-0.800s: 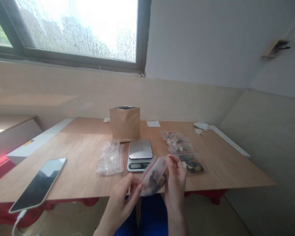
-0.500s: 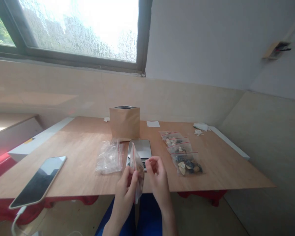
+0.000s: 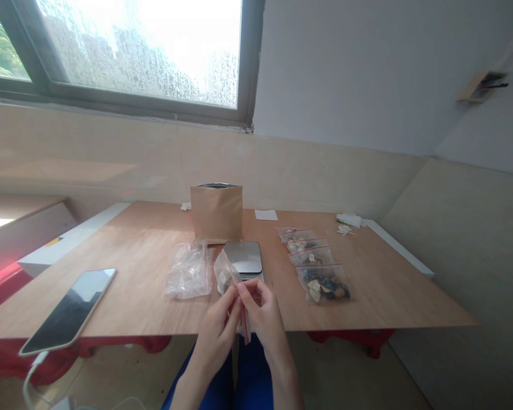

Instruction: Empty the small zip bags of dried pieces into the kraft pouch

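Between my two hands is a clear zip bag [image 3: 227, 272] with a red seal line, tilted, with some contents that I cannot make out well. My left hand [image 3: 220, 322] pinches its edge from the left. On the right, my right hand [image 3: 263, 313] grips the same bag, its thumb and fingertips close to those of the left. Just beyond the bag lies a small digital scale [image 3: 244, 257] with a bare silver plate, its front partly hidden by my hands. Several filled zip bags [image 3: 322, 282] with dark and pale dried pieces overlap in a row to the right.
A stack of unfilled clear zip bags [image 3: 188, 272] lies left of the scale. Behind stands a brown paper pouch [image 3: 216, 213], its top open. A phone [image 3: 70, 310] with a cable rests at the left front edge. White paper [image 3: 265, 214] lies near the wall.
My right hand has come in from the right and taken hold of the bag. The bag has turned, its upper end now leaning left.
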The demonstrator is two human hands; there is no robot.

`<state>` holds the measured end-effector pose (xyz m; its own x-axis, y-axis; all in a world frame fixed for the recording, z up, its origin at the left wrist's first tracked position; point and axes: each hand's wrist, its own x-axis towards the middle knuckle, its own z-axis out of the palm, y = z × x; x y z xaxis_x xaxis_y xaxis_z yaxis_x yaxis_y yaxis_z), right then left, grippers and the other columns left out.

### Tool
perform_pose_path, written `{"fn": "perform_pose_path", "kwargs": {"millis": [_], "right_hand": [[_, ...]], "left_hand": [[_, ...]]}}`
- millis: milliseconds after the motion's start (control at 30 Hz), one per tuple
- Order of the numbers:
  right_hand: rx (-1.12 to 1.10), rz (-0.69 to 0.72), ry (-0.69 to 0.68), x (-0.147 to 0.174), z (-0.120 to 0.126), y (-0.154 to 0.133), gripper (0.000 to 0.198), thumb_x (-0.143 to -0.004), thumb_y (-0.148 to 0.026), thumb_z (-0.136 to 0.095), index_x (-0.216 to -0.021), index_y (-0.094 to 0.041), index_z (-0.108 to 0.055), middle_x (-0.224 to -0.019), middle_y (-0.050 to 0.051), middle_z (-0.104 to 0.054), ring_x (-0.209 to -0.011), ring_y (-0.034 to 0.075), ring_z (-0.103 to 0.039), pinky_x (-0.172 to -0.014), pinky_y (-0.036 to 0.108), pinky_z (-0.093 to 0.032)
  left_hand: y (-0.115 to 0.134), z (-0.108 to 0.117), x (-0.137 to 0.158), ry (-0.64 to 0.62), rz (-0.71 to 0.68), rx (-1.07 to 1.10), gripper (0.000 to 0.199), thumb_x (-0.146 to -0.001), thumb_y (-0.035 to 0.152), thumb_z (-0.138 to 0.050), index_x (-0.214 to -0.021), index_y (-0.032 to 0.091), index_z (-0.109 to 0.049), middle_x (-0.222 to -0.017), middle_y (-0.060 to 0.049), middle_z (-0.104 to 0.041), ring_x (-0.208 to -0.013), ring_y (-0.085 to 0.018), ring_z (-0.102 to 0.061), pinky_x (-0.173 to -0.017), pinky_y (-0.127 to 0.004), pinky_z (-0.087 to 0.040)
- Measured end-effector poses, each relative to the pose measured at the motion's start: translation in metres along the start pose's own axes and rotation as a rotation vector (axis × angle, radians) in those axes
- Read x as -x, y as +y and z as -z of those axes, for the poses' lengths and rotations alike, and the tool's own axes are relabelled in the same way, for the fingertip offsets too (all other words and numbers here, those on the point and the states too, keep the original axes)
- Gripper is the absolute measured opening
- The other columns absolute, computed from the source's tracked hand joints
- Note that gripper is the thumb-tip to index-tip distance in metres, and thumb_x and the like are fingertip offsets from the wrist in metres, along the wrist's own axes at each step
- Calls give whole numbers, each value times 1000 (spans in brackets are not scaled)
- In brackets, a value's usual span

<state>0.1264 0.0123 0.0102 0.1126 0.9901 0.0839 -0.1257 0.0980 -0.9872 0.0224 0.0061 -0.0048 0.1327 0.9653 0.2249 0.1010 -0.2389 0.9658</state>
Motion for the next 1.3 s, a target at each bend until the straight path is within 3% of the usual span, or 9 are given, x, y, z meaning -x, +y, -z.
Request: {"fn": "perform_pose_path", "kwargs": {"millis": [167,300,467,633,767,867,967,1100,1300], "right_hand": [[70,19,23,2,2,-4,22,-75,-36,-60,-67,-16,-59,-61,-1,-59,-57,12,-55,-56,22,-45],[126,94,173,2,-6,3,20,-75,-33,-58,-65,-17,-55,-61,-1,-58,-58,12,-54,-58,23,-44],[94,157,529,-11,14,13,23,-67,-33,-61,-57,-19,-46,-51,-5,-49,-50,11,-48,-52,23,-41],[-48,160,453,-12,26,6,29,-69,-40,-62,-58,-19,-45,-53,-2,-55,-52,12,-53,-53,24,-44],[-192,137,368,-5,9,0,30,-72,-44,-61,-65,-19,-46,-60,2,-64,-59,15,-61,-64,29,-49],[-229,96,335,-2,-2,3,30,-74,-45,-60,-68,-19,-45,-61,2,-65,-57,14,-61,-58,26,-48],[-196,9,319,-4,-7,12,30,-75,-47,-57,-72,-20,-45,-62,1,-63,-50,13,-57,-44,21,-41],[-37,79,342,-10,-1,19,28,-72,-42,-61,-66,-19,-47,-58,-3,-55,-53,11,-53,-49,21,-42],[116,154,289,-14,15,10,18,-74,-35,-61,-71,-17,-56,-65,-1,-58,-61,12,-56,-60,24,-46]], "left_hand": [[-2,0,2,5,15,-68,22,-79,39,-52,-78,19,-61,-66,-1,-58,-60,-15,-51,-56,-22,-38],[-5,-4,4,241,-15,-77,32,-80,40,-49,-57,19,-43,-51,4,-39,-48,-10,-39,-47,-20,-31],[-4,12,3,562,31,79,35,-83,39,-45,-57,20,-32,-53,6,-28,-47,-8,-29,-43,-19,-26],[-9,10,-3,497,93,263,35,-82,41,-45,-57,20,-32,-51,6,-32,-45,-8,-30,-42,-19,-29],[-26,-14,-8,544,160,538,25,-74,44,-53,-71,19,-51,-73,1,-57,-67,-12,-54,-59,-21,-45],[-32,-27,-9,401,287,761,40,-64,47,-64,-90,16,-60,-93,-6,-65,-85,-19,-60,-72,-29,-49],[-30,-27,-6,262,382,945,54,-68,61,-56,-99,17,-60,-93,-9,-66,-76,-20,-63,-61,-30,-50],[-31,-18,-4,191,452,914,58,-71,66,-50,-93,14,-64,-67,-4,-64,-55,-15,-59,-41,-22,-42],[-36,3,-20,264,401,761,48,-73,53,-57,-101,14,-65,-76,-5,-68,-76,-18,-64,-68,-27,-50]]}}
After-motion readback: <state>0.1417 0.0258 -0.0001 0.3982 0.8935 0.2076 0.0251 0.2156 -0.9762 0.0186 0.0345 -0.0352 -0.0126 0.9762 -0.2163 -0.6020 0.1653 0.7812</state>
